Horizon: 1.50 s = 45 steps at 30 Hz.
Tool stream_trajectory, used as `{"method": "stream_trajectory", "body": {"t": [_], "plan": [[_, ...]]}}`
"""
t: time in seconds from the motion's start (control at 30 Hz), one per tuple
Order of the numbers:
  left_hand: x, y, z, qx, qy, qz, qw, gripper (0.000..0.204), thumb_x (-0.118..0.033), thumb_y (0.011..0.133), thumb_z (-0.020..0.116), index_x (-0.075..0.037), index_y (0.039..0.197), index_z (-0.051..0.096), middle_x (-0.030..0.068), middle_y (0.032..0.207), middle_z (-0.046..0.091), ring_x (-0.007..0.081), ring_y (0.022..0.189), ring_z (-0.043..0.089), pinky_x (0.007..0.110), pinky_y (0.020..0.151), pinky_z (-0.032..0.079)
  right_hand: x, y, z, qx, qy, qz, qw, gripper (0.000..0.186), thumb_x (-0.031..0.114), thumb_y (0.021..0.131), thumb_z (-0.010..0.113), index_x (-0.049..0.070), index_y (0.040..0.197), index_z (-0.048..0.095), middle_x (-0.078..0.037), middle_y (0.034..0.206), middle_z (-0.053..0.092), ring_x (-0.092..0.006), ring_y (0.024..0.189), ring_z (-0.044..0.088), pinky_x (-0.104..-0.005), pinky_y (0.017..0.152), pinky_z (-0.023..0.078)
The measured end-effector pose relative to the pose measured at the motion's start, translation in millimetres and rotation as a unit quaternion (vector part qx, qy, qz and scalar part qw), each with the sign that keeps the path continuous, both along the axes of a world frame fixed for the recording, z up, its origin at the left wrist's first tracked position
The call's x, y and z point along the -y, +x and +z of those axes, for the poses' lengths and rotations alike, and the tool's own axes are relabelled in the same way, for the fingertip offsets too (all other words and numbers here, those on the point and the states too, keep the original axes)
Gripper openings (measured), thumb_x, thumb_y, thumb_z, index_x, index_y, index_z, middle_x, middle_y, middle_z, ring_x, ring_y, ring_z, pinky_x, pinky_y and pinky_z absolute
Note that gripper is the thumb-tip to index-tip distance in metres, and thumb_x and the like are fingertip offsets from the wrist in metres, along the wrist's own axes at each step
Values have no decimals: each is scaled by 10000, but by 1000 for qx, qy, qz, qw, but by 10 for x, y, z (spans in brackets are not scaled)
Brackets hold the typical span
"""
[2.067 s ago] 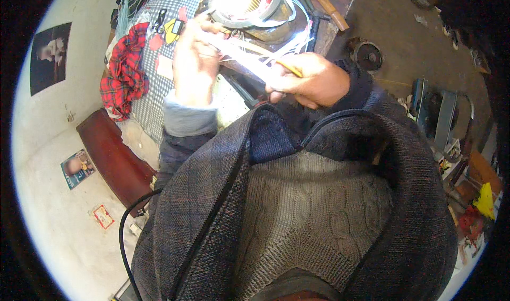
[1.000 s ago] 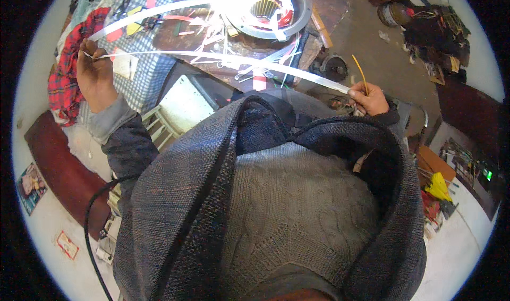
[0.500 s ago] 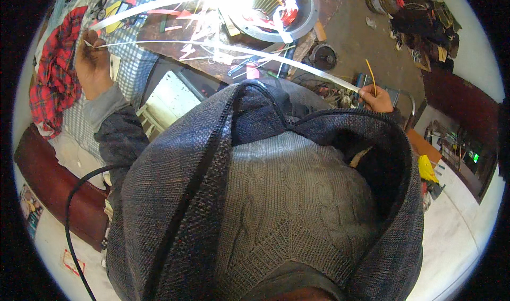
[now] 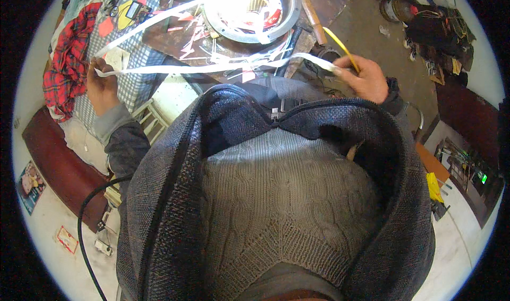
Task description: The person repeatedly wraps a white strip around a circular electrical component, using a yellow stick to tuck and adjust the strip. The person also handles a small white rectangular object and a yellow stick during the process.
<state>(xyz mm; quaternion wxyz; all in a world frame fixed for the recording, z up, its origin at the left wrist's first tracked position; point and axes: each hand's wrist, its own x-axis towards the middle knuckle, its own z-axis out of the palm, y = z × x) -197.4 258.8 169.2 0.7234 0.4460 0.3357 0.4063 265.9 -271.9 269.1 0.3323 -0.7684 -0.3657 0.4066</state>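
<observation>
A white tape stretches across the workbench between my two hands. My left hand, at the far left, pinches it where it doubles back. From there a second run goes up to a round metal motor stator with red and white windings. My right hand grips the tape's other end, fingers closed. A yellow strip sticks up from the same hand; whether it is joined to the tape cannot be made out. Bright light washes out much of the stator.
Paper and tape scraps litter the bench below the stator. A wooden-handled tool lies to its right, above a dark round container. At left are a red plaid cloth, a checked cloth and scissors. A pale stool stands below.
My right hand has moved slightly left and up, and the tape between my hands has gone from taut to slacker and wavy. More of the yellow strip shows. The whole view has shifted somewhat.
</observation>
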Motion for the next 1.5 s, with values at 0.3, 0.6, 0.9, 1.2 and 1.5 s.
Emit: {"method": "stream_trajectory", "body": {"t": [0.3, 0.6, 0.9, 1.2, 1.5], "plan": [[334, -50, -529, -27, -217, 42, 975, 280, -94, 1004, 598, 47, 1245, 580, 164, 1082, 671, 241, 980, 667, 344, 785, 544, -992, -669, 415, 126, 234, 179, 947, 215, 96, 847, 711, 50, 1052, 756, -146, 987, 680, -331, 927, 686, -368, 827, 555], [2065, 1659, 718, -169, 199, -301, 917, 456, -59, 985, 657, 49, 1410, 532, 175, 1303, 669, 227, 1218, 632, 338, 1057, 494, -1477, -1012, 236, 142, 221, 221, 939, 293, 154, 843, 765, 86, 1127, 739, -112, 1010, 706, -312, 944, 697, -387, 858, 567], [2525, 2055, 1006, -202, -49, -428, 879, 257, -203, 1012, 679, -14, 1182, 712, 71, 904, 755, 95, 793, 678, 232, 701, 520, -1360, -857, 230, 155, 164, 107, 968, 308, 129, 818, 787, 9, 1097, 736, -141, 937, 767, -234, 837, 752, -318, 783, 587], [2565, 2203, 1066, -225, 8, -426, 876, 210, -204, 1030, 648, -13, 1101, 699, 61, 852, 741, 71, 626, 588, 219, 543, 410, -1316, -768, 343, 23, 147, 26, 988, 298, 177, 883, 750, -17, 1107, 715, -130, 954, 756, -179, 862, 717, -315, 813, 561], [2438, 2318, 1001, -169, -87, -463, 866, 276, -240, 1037, 615, 16, 1083, 706, 99, 838, 732, 72, 555, 557, 199, 506, 406, -1279, -672, 216, 103, 201, 46, 973, 314, 193, 916, 733, 6, 1168, 718, -128, 988, 753, -184, 839, 700, -298, 815, 549]]}}
